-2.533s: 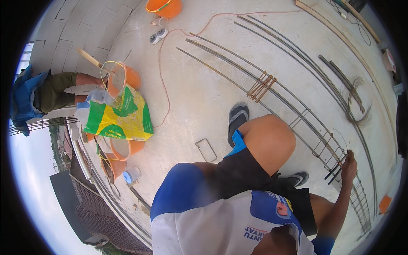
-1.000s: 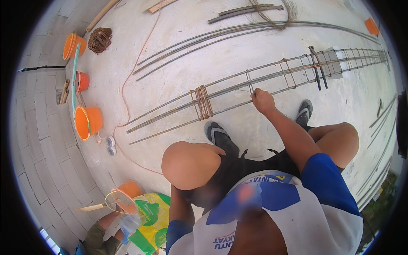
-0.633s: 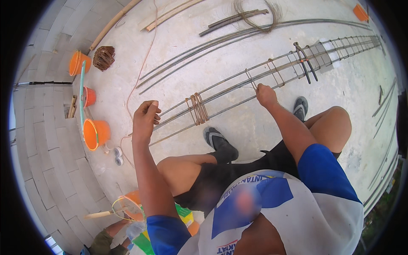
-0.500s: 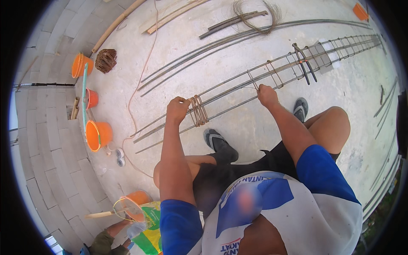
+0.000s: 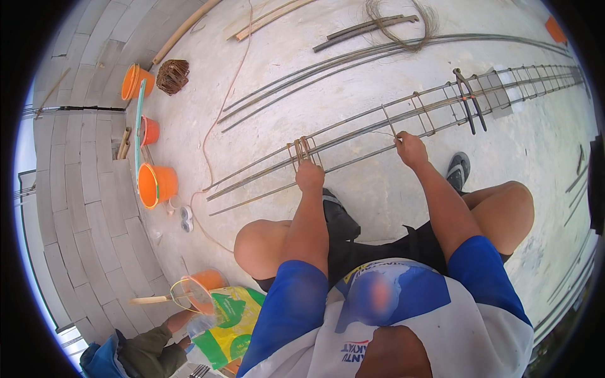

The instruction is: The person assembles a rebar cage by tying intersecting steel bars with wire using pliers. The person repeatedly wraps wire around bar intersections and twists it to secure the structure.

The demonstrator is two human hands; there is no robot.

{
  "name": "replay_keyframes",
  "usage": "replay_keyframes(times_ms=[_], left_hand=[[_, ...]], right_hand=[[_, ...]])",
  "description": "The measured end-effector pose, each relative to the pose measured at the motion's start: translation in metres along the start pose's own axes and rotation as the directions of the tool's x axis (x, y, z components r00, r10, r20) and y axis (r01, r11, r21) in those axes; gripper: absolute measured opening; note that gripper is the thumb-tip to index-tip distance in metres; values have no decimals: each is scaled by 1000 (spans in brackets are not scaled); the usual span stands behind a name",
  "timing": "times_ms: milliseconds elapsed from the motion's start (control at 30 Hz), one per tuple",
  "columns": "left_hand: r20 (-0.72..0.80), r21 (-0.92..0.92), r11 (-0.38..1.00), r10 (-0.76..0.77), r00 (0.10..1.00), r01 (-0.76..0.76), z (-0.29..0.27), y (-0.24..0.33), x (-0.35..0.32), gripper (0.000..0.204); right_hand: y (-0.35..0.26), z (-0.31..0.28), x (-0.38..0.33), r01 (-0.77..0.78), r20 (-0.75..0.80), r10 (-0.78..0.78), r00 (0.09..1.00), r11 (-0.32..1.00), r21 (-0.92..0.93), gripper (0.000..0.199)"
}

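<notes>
Head view: the rebar cage (image 5: 403, 126), a run of long steel bars ringed by square stirrups, lies on the concrete floor (image 5: 353, 75) and slants up to the right across the picture; the left hand (image 5: 310, 176) is closed on a bunched cluster of stirrups (image 5: 302, 150) at the cage's lower left stretch; the right hand (image 5: 411, 150) is closed on a single stirrup (image 5: 391, 123) a little further right along the cage, fingers pinched around its wire; further right on the cage a dark pair of pincers (image 5: 469, 101) rests across the bars; beyond the cage lie loose long bars (image 5: 353, 63), and past them a coil of tie wire (image 5: 403, 16) and short bars; on the near side of the cage the person's sandalled foot (image 5: 459, 170) and bare knees crowd the floor, hiding part of it; far left of the cage stand orange buckets (image 5: 157, 184) beside a thin cord (image 5: 217, 120); at the lower left another person crouches by a green and yellow sack (image 5: 230, 321).
</notes>
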State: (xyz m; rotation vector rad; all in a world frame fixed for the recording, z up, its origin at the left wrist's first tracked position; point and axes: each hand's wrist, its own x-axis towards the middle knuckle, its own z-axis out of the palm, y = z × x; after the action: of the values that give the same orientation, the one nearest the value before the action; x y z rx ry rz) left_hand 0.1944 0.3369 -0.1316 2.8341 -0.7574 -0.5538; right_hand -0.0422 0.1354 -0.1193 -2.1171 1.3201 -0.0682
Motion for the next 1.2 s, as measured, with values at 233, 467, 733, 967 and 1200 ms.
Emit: replay_keyframes(times_ms=[233,467,733,967,1200], left_hand=[[-1,-35,992,123,992,-123,14,27,2,24],[-270,1,984,172,947,-178,58,-2,18,24],[257,-670,727,39,966,149,31,14,20,24],[33,-325,946,18,999,-6,47,-21,32,19],[-10,-147,988,-52,999,50,19,-27,27,18]], right_hand=[[-1,-1,-3,4,-11,-3,1000,998,64,29],[-34,4,-6,-67,-13,66,998,985,-161,32],[-35,57,-16,153,302,-205,931,970,187,34],[-86,84,-35,113,246,-236,940,896,430,34],[-128,118,-37,30,143,-65,988,972,235,34]])
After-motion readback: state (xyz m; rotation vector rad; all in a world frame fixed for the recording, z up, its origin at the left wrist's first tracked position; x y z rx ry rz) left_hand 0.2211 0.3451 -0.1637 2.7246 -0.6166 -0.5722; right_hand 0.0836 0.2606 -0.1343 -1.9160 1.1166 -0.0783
